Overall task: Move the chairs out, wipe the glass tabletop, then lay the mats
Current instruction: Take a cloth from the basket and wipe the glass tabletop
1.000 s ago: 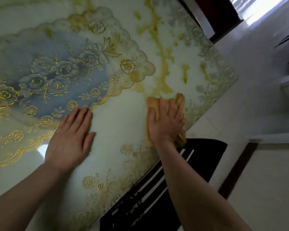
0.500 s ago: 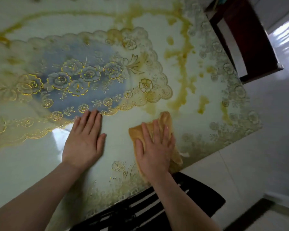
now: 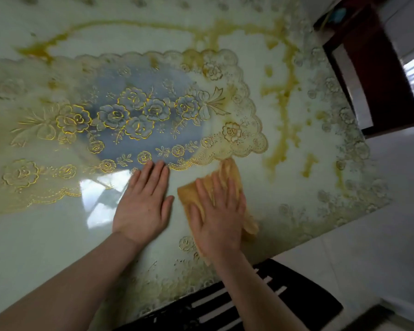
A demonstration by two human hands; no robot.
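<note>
Head view shows the right hand (image 3: pixel 219 218) pressing with straight fingers on a folded yellow cloth (image 3: pixel 227 173) on the pale glass worktop (image 3: pixel 46 242); the left hand (image 3: pixel 142 206) lies flat beside it, fingers straight, fingertips touching a gold-edged floral lace mat (image 3: pixel 139 118).

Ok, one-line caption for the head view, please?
Right hand presses a yellow cloth flat on the glass tabletop while the left hand rests beside a lace mat.

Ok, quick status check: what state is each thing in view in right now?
left hand: flat on the glass tabletop, fingertips touching the mat edge
right hand: flat, pressing the cloth
yellow cloth: crumpled, on the glass
lace mat: lying flat on the tabletop
dark chair: standing at the far table edge
</note>
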